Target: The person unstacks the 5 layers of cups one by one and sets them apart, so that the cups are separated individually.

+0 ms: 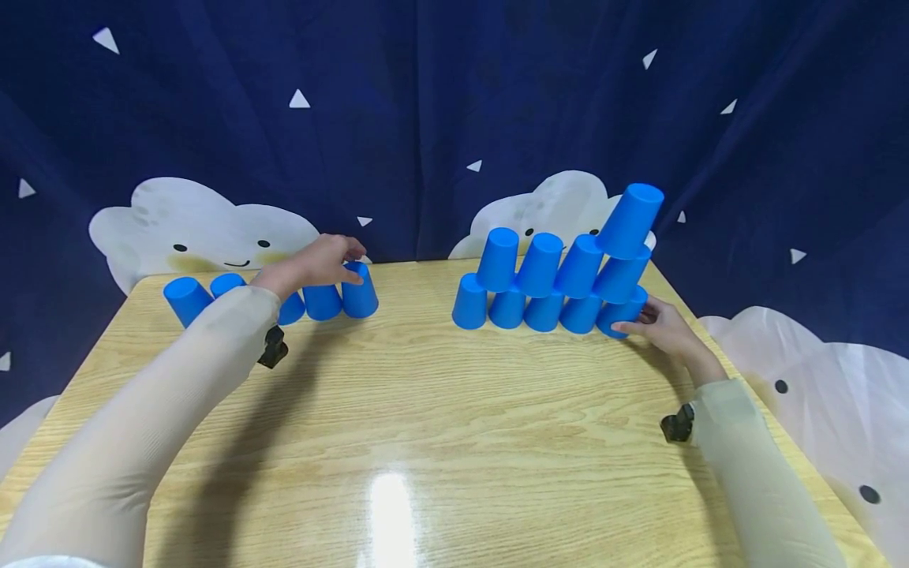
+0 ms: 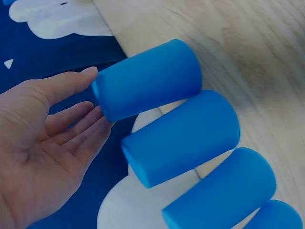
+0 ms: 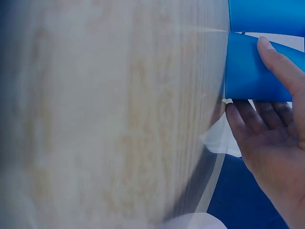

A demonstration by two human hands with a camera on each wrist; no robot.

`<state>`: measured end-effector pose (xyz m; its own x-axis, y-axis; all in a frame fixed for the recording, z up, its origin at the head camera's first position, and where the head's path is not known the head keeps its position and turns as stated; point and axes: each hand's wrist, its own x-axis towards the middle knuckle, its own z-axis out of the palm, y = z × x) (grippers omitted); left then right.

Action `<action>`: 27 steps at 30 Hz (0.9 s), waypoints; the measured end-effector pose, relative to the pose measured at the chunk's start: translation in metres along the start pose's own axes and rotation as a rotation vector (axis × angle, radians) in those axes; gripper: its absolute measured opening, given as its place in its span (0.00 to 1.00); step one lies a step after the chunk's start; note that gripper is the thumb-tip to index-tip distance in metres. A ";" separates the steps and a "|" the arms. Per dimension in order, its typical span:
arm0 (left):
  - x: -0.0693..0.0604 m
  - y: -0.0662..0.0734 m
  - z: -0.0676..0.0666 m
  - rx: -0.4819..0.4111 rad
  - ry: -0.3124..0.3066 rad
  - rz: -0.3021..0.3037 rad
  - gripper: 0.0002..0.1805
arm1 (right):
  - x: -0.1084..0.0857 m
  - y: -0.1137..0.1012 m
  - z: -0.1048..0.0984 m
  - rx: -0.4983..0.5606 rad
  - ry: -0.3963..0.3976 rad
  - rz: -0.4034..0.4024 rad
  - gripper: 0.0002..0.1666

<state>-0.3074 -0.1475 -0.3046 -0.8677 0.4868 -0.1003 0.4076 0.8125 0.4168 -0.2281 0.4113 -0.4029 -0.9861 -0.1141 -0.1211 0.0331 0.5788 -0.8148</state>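
pale sleeve [image 1: 142, 426] partly hides blue cups [image 1: 292, 309], left hand [image 1: 316, 262] pinching end cup [image 1: 360, 298], right hand [image 1: 666, 327] gripping corner cup [image 1: 616, 315].

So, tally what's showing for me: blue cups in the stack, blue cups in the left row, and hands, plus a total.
Stacked blue cups: 10
Blue cups in the left row: 5 showing; the arm could hide more
Hands: 2, the left hand and right hand
Total: 17 showing
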 end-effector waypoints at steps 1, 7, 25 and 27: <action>0.001 0.002 -0.001 -0.001 0.007 0.004 0.28 | 0.000 0.000 0.000 0.000 0.000 0.000 0.53; 0.008 0.026 -0.010 -0.021 0.037 0.064 0.29 | 0.001 0.002 0.000 -0.012 0.006 -0.001 0.53; 0.067 0.172 -0.016 -0.100 0.237 0.276 0.30 | 0.003 0.006 -0.001 -0.029 0.002 -0.001 0.50; 0.074 0.191 -0.014 -0.124 0.235 0.284 0.30 | 0.002 0.005 -0.001 -0.027 0.002 0.000 0.50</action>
<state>-0.2975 0.0396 -0.2199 -0.7724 0.5885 0.2386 0.6162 0.6036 0.5060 -0.2305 0.4148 -0.4070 -0.9864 -0.1121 -0.1198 0.0289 0.6000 -0.7995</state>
